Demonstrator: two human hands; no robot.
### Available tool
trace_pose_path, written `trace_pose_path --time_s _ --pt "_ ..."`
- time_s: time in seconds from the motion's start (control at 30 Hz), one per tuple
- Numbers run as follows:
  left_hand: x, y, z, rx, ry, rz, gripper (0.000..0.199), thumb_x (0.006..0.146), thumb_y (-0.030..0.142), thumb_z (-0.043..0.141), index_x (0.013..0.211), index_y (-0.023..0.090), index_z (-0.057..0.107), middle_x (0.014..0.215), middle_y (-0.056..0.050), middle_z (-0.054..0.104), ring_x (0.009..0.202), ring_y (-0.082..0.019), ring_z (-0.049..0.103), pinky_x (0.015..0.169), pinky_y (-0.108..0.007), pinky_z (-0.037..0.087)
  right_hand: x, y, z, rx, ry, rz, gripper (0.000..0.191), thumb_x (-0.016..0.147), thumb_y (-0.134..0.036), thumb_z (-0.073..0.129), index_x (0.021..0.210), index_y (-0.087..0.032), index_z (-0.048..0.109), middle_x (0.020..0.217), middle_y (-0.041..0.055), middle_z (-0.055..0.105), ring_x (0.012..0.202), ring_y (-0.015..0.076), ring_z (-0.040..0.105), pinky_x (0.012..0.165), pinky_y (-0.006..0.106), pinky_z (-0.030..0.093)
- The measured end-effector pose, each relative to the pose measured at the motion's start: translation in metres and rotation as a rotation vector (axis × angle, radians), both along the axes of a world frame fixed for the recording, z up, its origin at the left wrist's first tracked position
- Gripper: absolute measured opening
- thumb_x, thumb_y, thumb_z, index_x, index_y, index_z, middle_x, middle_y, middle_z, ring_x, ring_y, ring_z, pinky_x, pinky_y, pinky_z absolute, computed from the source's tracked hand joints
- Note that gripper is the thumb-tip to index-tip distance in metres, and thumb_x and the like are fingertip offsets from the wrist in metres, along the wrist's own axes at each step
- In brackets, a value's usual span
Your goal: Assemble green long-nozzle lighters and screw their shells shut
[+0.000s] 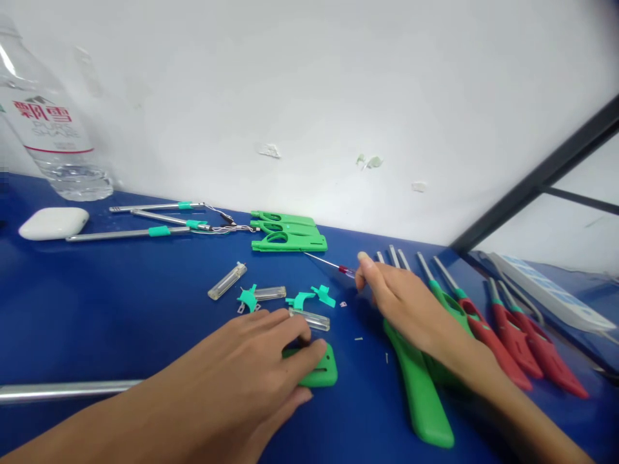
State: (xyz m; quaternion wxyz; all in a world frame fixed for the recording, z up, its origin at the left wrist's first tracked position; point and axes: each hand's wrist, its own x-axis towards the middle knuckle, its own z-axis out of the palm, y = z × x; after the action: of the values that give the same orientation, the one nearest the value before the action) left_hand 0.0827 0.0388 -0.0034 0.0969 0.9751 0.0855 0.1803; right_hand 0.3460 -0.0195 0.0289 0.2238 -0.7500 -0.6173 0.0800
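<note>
Blue-topped bench runs along a scuffed white wall. Lower centre, I have my left hand closed on a green plastic casing piece, its rounded end showing past the fingers. My right hand, right of centre, pinches a slim screwdriver, its tip beside the green plastic shells near the wall. I judge this as steadying the casing with the driver held away from it; any move of either calls for a light grip and clearance around the loose parts. Just above the casing sit clear plastic tanks and teal plastic triggers; tiny screws lie to its right. Farther out are silver metal tubes, upper left, and red-handled lighters, lower right.
</note>
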Motion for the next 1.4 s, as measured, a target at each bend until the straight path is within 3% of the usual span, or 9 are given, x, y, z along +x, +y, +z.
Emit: trace_pose_path --time_s 0.17,0.43,0.53,0.63,0.8,0.9,1.07,1.27,1.4 --pt "0.0 0.001 -0.004 0.027 0.023 -0.028 0.023 0.104 0.02 0.066 0.126 0.023 0.072 0.121 -0.007 0.077 0.113 -0.032 0.076 0.094 -0.047 0.064 0.004 0.0 -0.007 -0.04 -0.018 0.065 0.074 0.114 -0.074 0.022 0.083 -0.025 0.068 0.086 0.0069 0.072 0.083 0.0279 0.07 0.088 0.045 0.048" --pt "-0.004 0.003 -0.001 0.283 -0.042 -0.062 0.038 0.11 0.011 0.042 0.142 0.018 0.06 0.124 -0.009 0.076 0.109 -0.031 0.073 0.094 -0.045 0.061 0.0 -0.002 -0.002 0.044 -0.065 0.018 0.068 0.114 -0.069 0.026 0.085 -0.024 0.068 0.093 0.0092 0.069 0.086 0.0296 0.067 0.085 0.046 0.043" --pt "-0.005 -0.001 0.003 0.352 -0.138 -0.004 0.041 0.112 0.011 0.035 0.147 0.02 0.056 0.126 -0.004 0.077 0.114 -0.027 0.07 0.113 -0.045 0.052 -0.008 -0.006 0.006 0.128 -0.018 0.033 0.065 0.116 -0.066 0.029 0.084 -0.024 0.068 0.083 0.0049 0.066 0.08 0.0255 0.063 0.082 0.041 0.042" --pt "-0.006 -0.002 0.007 0.388 -0.254 0.029 0.045 0.11 0.009 0.034 0.147 0.022 0.056 0.123 0.0 0.078 0.121 -0.023 0.065 0.127 -0.042 0.037 -0.018 -0.011 0.012 0.121 0.216 0.158 0.061 0.117 -0.062 0.036 0.086 -0.024 0.072 0.072 -0.001 0.06 0.067 0.0188 0.056 0.071 0.034 0.042" --pt "-0.008 0.005 0.014 0.441 -0.398 -0.011 0.041 0.107 0.006 0.04 0.129 0.023 0.071 0.112 0.004 0.078 0.104 -0.019 0.064 0.117 -0.037 0.04 -0.027 -0.018 0.016 0.002 0.551 0.297 0.056 0.118 -0.059 0.042 0.091 -0.024 0.075 0.078 -0.0025 0.068 0.067 0.0135 0.057 0.063 0.026 0.043" --pt "-0.009 0.008 0.012 0.403 -0.406 0.022 0.038 0.11 0.017 0.046 0.138 0.026 0.07 0.117 0.005 0.079 0.108 -0.021 0.065 0.115 -0.039 0.04 -0.028 -0.02 0.018 -0.092 0.641 0.387 0.058 0.118 -0.06 0.04 0.099 -0.022 0.079 0.076 -0.0018 0.071 0.064 0.0125 0.059 0.064 0.025 0.048" --pt "-0.009 0.006 0.004 0.339 -0.39 0.124 0.038 0.111 0.021 0.046 0.14 0.03 0.069 0.118 0.003 0.079 0.112 -0.025 0.066 0.103 -0.043 0.048 -0.028 -0.022 0.02 -0.181 0.639 0.464 0.059 0.118 -0.061 0.038 0.107 -0.021 0.08 0.081 0.0003 0.075 0.065 0.012 0.062 0.064 0.024 0.05" --pt "-0.011 0.006 0.008 0.321 -0.451 0.086 0.04 0.113 0.015 0.036 0.128 0.026 0.071 0.114 0.003 0.078 0.111 -0.02 0.062 0.103 -0.038 0.043 -0.029 -0.022 0.017 -0.159 0.592 0.479 0.06 0.119 -0.061 0.037 0.106 -0.02 0.079 0.083 0.0002 0.075 0.067 0.0112 0.063 0.065 0.023 0.051" --pt "-0.014 0.008 0.009 0.344 -0.416 0.054 0.039 0.107 0.01 0.043 0.132 0.024 0.07 0.122 0.003 0.079 0.118 -0.022 0.062 0.11 -0.041 0.042 -0.023 -0.018 0.019 -0.063 0.502 0.373 0.058 0.119 -0.058 0.039 0.097 -0.022 0.079 0.078 -0.0022 0.074 0.063 0.0109 0.063 0.062 0.024 0.049"
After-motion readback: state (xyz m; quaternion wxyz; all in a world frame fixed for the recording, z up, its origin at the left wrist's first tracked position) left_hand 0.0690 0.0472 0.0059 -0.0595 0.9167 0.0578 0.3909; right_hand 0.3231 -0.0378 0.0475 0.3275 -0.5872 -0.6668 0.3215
